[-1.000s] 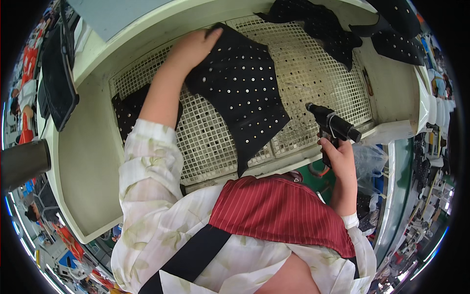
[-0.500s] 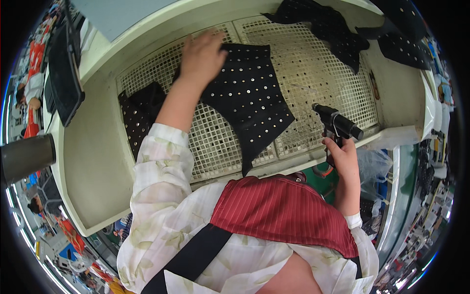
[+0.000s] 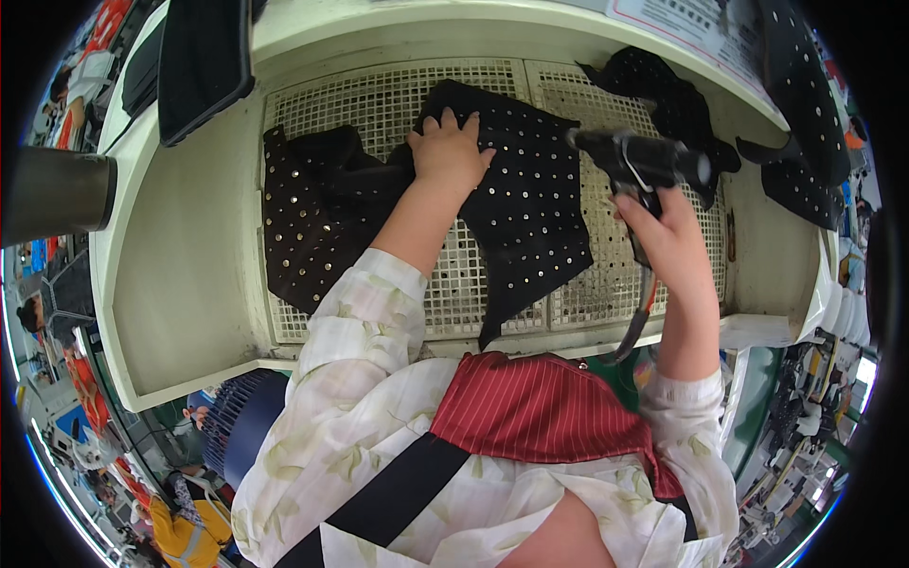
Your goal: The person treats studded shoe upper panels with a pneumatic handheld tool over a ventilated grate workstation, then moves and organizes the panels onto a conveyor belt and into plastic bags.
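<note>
The left hand [image 3: 450,159] lies palm down on the upper left part of the black panel [image 3: 535,204], its fingers spread wide apart and gripping nothing that shows. The right hand [image 3: 670,227], to the right of the panel, is closed around the handle of a black gun [image 3: 653,159], which is slightly blurred. The gun's nozzle points left, at the panel's upper right corner; whether it touches there I cannot tell. A hose [image 3: 636,322] hangs below the handle, to the right of the panel's lower end. The panel itself, dotted with rows of shiny studs, is spread on a pale grid [image 3: 379,106], and its narrow tail reaches toward the person. Left of the panel lies a crumpled studded piece [image 3: 317,218], partly behind the left forearm, so its border with the panel is hidden. Beyond the panel to the right, another dark piece [image 3: 644,80] rests near the grid's corner, and more studded cloth [image 3: 805,114] hangs farther right. The desk [image 3: 189,284] surrounds the panel with pale walls. Nearer the person than the panel is a red striped apron [image 3: 549,407]; to the panel's lower left, outside the desk, stands a blue fan [image 3: 237,417].
</note>
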Demonstrator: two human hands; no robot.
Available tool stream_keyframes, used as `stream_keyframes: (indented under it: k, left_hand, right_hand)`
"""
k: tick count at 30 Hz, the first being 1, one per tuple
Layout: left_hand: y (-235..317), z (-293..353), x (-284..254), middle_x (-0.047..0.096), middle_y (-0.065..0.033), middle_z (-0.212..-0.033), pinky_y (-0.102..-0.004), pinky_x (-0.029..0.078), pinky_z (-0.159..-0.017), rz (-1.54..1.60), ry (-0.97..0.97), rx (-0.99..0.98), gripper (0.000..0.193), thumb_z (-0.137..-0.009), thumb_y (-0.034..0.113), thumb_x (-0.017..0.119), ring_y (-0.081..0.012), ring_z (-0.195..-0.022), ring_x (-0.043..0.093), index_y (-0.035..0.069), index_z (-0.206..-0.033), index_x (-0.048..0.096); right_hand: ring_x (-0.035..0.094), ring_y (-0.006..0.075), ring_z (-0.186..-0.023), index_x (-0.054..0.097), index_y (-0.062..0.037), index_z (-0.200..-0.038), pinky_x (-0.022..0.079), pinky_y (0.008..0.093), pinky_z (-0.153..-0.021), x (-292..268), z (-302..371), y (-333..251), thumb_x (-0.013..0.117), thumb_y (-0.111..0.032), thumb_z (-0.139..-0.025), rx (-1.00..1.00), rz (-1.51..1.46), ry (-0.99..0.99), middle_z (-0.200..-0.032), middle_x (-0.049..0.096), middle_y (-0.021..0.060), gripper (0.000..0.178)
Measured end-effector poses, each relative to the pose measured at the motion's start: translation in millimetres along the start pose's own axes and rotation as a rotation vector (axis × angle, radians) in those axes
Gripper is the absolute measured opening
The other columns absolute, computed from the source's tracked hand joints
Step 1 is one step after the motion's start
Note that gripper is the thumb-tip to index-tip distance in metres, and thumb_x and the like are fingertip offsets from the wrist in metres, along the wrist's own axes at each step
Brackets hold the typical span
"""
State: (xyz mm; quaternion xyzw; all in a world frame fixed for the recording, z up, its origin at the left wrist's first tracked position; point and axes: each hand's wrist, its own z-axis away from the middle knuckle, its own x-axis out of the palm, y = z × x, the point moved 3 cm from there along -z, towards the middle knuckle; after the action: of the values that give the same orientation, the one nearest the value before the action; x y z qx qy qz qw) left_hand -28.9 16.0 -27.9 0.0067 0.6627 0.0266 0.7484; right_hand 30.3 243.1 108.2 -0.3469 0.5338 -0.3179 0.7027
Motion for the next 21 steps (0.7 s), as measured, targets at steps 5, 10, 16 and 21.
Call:
stream_keyframes:
  k: [5, 10, 16, 21]
  left_hand:
    - [-1, 0, 8, 0.041, -0.0107, -0.133, -0.053, 0.036, -0.091, 0.005, 0.074, 0.001, 0.059, -0.081, 0.051, 0.054, -0.0315, -0.118, 0.041, 0.023, -0.132, 0.043]
    - [-2, 3, 6, 0.048, -0.0097, -0.117, -0.0474, 0.036, -0.09, 0.132, 0.147, 0.003, 0.055, -0.077, 0.047, 0.06, -0.0306, -0.114, 0.043, 0.022, -0.125, 0.051]
    - [-3, 3, 9, 0.047, -0.0087, -0.116, -0.0469, 0.035, -0.09, 0.124, 0.156, 0.007, 0.054, -0.078, 0.047, 0.059, -0.0295, -0.115, 0.041, 0.022, -0.125, 0.051]
    - [-3, 2, 8, 0.046, -0.0093, -0.119, -0.0483, 0.035, -0.092, 0.122, 0.137, 0.009, 0.054, -0.079, 0.047, 0.058, -0.0305, -0.116, 0.041, 0.021, -0.125, 0.051]
  right_hand:
    - [0.055, 0.017, -0.073, 0.053, 0.002, -0.107, 0.045, 0.0292, -0.07, 34, -57, -26, 0.061, -0.016, -0.08, -0.163, 0.067, 0.013, -0.082, 0.06, 0.0094, 0.033]
    - [0.061, 0.0265, -0.078, 0.052, 0.0032, -0.107, 0.046, 0.033, -0.072, 66, -94, -24, 0.061, -0.018, -0.08, -0.276, 0.047, -0.001, -0.086, 0.063, 0.0178, 0.035]
    - [0.061, 0.026, -0.079, 0.052, 0.0035, -0.107, 0.046, 0.0328, -0.072, 55, -91, -17, 0.061, -0.017, -0.08, -0.219, 0.221, -0.004, -0.086, 0.063, 0.0177, 0.035]
    - [0.06, 0.0238, -0.074, 0.052, 0.0036, -0.108, 0.046, 0.0314, -0.07, 26, -72, -11, 0.061, -0.016, -0.08, -0.21, 0.194, 0.085, -0.081, 0.062, 0.0149, 0.035]
